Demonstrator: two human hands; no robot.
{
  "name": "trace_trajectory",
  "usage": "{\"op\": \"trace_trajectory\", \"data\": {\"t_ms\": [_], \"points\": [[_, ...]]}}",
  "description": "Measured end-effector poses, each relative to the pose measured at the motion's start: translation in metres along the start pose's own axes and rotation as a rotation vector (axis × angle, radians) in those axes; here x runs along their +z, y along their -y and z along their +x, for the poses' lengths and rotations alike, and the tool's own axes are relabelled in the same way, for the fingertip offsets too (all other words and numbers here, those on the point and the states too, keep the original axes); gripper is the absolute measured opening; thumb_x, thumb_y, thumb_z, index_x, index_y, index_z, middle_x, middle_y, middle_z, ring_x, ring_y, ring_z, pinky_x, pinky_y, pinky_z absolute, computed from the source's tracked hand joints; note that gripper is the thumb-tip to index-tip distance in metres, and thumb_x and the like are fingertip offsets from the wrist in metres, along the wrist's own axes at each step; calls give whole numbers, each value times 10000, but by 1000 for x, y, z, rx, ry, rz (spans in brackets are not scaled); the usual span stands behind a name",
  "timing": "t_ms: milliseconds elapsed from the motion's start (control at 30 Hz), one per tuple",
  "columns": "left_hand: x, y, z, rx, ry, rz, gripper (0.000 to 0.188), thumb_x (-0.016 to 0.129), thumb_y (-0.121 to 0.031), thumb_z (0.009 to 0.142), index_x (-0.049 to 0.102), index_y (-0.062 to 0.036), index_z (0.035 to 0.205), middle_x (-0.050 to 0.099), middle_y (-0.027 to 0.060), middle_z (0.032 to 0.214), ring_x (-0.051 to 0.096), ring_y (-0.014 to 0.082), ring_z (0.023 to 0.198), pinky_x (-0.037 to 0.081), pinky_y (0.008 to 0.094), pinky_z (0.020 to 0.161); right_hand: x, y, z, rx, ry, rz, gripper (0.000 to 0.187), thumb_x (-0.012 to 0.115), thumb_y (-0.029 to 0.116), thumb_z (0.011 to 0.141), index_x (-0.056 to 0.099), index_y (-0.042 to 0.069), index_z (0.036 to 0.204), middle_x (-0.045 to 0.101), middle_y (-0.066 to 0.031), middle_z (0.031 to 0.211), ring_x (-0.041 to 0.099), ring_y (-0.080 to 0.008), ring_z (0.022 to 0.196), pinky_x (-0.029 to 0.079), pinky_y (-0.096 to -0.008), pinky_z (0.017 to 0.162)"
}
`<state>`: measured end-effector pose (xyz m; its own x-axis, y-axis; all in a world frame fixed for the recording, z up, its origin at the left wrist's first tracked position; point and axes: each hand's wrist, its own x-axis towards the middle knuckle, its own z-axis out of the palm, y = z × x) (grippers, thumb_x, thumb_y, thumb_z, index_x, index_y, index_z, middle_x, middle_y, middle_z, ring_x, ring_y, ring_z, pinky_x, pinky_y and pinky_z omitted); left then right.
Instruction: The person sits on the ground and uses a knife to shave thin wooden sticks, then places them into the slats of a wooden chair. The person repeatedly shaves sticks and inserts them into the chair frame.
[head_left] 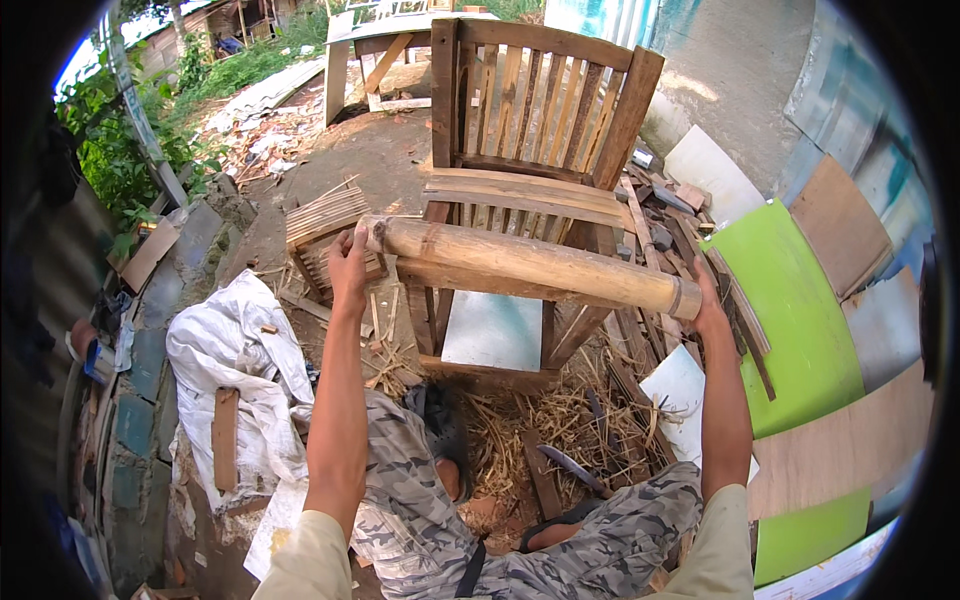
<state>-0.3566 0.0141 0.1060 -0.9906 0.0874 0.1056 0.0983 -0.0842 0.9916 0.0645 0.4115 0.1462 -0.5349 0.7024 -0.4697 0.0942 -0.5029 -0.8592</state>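
A thick length of pale bamboo [530, 258] with ringed nodes lies crosswise in front of me, tilted down to the right. At its left end my left hand [350, 265] is closed, its fingers against the cut end. My right hand [708, 298] grips the other end, with the palm side partly hidden. Just behind and below the bamboo stands a wooden chair [545, 120] with a slatted back and plank-like parts in front. Whether the bamboo rests on the chair or is held slightly above it, I cannot tell.
Between my feet, a curved blade [572, 467] lies among bamboo shavings [500, 420]. Bundled bamboo strips [325, 225] sit at left, above a white sack [240, 340] bearing a wood piece [225, 440]. Scrap wood and a green panel [790, 310] line the right; a table [400, 30] stands behind.
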Motion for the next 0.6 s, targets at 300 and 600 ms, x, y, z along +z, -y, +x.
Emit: {"op": "trace_trajectory", "data": {"t_ms": [300, 600], "points": [[7, 6, -7, -117, 225, -269, 330, 761, -284, 876, 631, -99, 1116, 615, -12, 963, 561, 78, 800, 544, 257, 758, -23, -10, 35, -225, -95, -109, 815, 455, 723, 913, 546, 27, 1326, 637, -131, 1206, 590, -255, 1133, 458, -427, 958], [-3, 13, -14, -298, 178, -542, 306, 702, -239, 922, 585, -61, 1141, 606, 24, 942, 603, 126, 805, 579, 274, 778, -5, -104, -35, -433, 9, 169, 685, 625, 437, 952, 321, 148, 1494, 526, -115, 1365, 545, -240, 1173, 484, -460, 922]]}}
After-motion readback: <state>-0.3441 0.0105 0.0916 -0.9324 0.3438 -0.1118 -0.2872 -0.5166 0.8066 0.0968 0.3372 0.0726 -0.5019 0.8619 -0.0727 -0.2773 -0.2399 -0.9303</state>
